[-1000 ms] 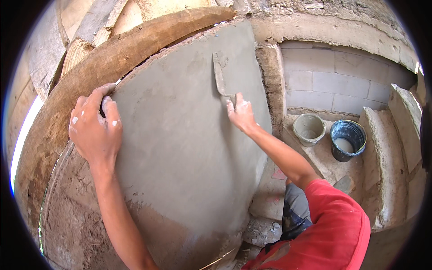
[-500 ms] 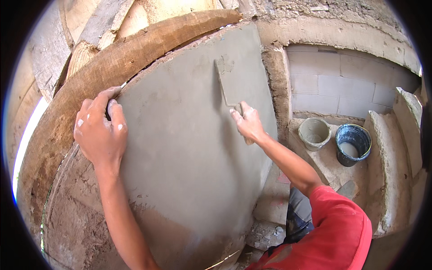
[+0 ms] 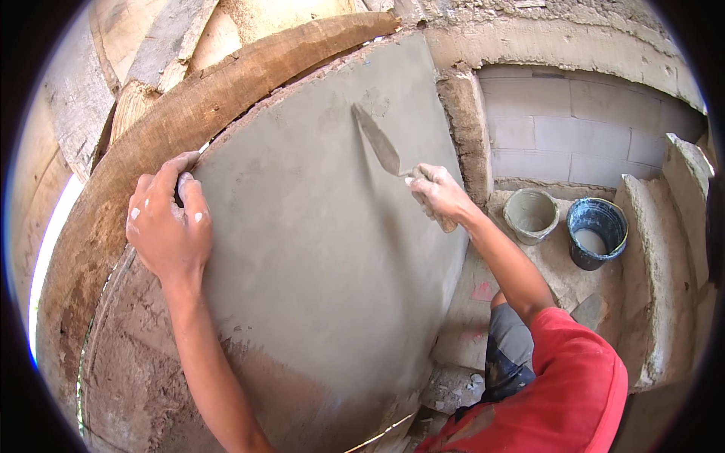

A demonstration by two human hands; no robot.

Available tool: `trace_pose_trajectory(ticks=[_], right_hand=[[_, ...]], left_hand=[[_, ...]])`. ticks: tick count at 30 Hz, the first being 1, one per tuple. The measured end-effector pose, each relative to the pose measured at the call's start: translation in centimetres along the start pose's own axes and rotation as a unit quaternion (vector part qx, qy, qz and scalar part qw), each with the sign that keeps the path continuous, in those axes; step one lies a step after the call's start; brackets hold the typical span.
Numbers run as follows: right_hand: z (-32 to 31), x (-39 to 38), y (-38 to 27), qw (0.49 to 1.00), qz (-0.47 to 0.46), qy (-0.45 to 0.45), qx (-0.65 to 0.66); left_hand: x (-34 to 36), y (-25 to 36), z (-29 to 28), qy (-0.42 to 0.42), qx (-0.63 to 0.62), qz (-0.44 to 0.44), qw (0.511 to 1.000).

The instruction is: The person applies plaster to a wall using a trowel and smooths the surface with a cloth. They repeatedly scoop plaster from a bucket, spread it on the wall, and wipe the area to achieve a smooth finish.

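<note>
My right hand is closed round the handle of a pointed trowel. Its grey blade is tilted, with the tip at the upper part of a wet grey plaster surface and a shadow beneath it. My left hand, flecked with white, is curled over the plastered wall's left edge, beside a curved wooden board. A dark gap shows between its thumb and index finger; the fingertips are partly hidden.
At right, a grey bucket and a black bucket with pale liquid stand on a concrete ledge. Rough concrete slabs rise beside them. Rough brown wall borders the plaster at lower left. A flat grey blade lies near my shoulder.
My right hand has drawn a little right, and the trowel blade has turned from lying along the plaster to a tilted angle. My left hand stays at the edge.
</note>
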State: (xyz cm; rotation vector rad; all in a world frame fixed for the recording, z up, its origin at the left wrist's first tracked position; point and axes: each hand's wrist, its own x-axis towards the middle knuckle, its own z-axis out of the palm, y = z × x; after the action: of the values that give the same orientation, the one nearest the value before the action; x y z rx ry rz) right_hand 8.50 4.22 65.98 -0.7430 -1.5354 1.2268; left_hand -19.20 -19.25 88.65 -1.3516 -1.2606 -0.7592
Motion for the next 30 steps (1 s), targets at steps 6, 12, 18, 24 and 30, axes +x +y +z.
trace_pose_trajectory(ticks=[6,12,18,24,30], right_hand=[[-0.6,3.9,0.1,0.995,0.015,0.083,0.054],[3.5,0.2,1.6,0.981,-0.091,0.081,-0.152],[3.4,2.8,2.1,0.979,0.003,0.172,-0.112],[6.2,4.1,6.8,0.921,-0.183,0.231,-0.255],[4.7,3.4,6.3,0.966,-0.106,0.208,-0.110]], left_hand=[[0.2,0.2,0.2,0.010,-0.009,-0.005,1.000],[0.1,0.2,0.3,0.026,-0.014,-0.005,1.000],[-0.3,0.1,0.0,0.004,0.005,-0.016,1.000],[0.1,0.4,0.2,-0.002,0.008,-0.014,1.000],[0.1,0.0,0.3,0.002,-0.002,-0.006,1.000]])
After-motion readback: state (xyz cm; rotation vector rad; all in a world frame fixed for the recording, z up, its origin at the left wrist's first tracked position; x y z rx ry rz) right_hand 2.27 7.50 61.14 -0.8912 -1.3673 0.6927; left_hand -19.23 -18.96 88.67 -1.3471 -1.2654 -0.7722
